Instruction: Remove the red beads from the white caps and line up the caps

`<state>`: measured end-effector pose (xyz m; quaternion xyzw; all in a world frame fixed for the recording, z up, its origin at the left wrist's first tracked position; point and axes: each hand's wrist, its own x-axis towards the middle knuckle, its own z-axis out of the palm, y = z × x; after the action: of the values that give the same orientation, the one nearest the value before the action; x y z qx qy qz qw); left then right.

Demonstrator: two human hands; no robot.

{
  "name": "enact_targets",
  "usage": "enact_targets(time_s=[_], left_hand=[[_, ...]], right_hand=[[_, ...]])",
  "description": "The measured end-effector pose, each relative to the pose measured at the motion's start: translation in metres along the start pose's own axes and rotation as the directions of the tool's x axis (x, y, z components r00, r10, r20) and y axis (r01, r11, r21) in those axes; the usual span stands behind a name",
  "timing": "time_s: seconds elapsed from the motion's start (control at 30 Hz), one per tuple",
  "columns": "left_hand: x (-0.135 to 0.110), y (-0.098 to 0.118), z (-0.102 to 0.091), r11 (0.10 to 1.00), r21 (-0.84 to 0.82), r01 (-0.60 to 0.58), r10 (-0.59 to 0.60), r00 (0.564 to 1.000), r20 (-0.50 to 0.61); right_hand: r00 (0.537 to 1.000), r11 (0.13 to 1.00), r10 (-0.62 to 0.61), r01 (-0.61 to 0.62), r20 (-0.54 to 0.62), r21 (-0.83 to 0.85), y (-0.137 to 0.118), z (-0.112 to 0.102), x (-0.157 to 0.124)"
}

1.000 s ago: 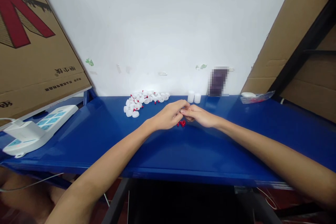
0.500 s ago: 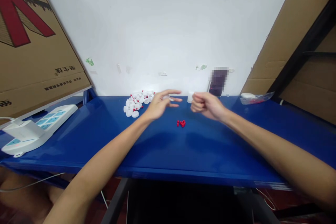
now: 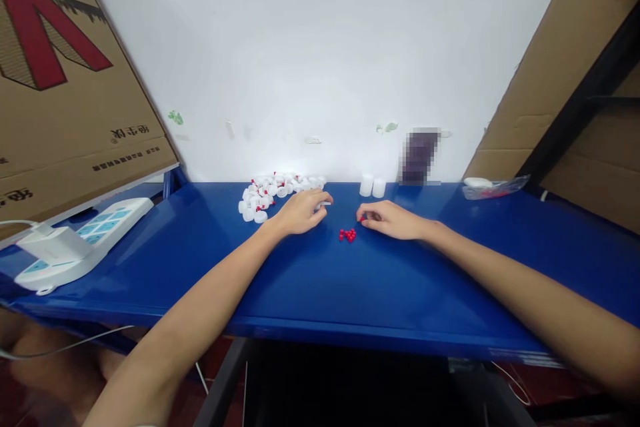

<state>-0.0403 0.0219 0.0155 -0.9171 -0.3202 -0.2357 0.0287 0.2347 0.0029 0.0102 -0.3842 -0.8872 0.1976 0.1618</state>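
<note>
My left hand [image 3: 303,211] is closed on a small white plastic piece [image 3: 325,204] that pokes out past the fingertips; its full shape is hidden. Over the blue table, my right hand [image 3: 391,219] pinches a small red piece [image 3: 362,219] between thumb and fingers. Several similar red pieces, in a loose cluster [image 3: 348,235], lie just in front of and between the hands. Beyond my left hand spreads a pile of white round plastic parts [image 3: 260,200], some with red tips. Two white cylinders [image 3: 373,185] stand side by side behind my right hand.
A white power strip [image 3: 95,240] with a plugged-in charger [image 3: 55,245] lies at the left. A phone-like dark object [image 3: 419,157], blurred out, leans on the wall. At the back right is a clear plastic bag [image 3: 495,188]. Cardboard panels flank both sides.
My right hand has come down and now pinches a red piece. A second white cylinder now shows beside the first. My left fingers have closed from a spread pose, lower over the table.
</note>
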Motion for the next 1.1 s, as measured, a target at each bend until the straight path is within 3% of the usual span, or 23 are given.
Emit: enact_targets(time_s=[0.13, 0.4, 1.1], left_hand=[[0.001, -0.001, 0.001, 1.000, 0.007, 0.011, -0.011, 0.999, 0.036], [0.000, 0.002, 0.006, 0.999, -0.017, 0.031, -0.029, 0.991, 0.130], [0.002, 0.011, 0.001, 0.998, -0.032, 0.049, -0.045, 0.991, 0.124]], right_hand=[[0.997, 0.987, 0.074, -0.074, 0.004, 0.144, 0.002, 0.002, 0.002], [0.999, 0.965, -0.020, 0.013, -0.024, -0.262, -0.011, 0.010, 0.000], [0.998, 0.958, -0.067, 0.068, 0.012, -0.280, -0.023, 0.010, -0.002]])
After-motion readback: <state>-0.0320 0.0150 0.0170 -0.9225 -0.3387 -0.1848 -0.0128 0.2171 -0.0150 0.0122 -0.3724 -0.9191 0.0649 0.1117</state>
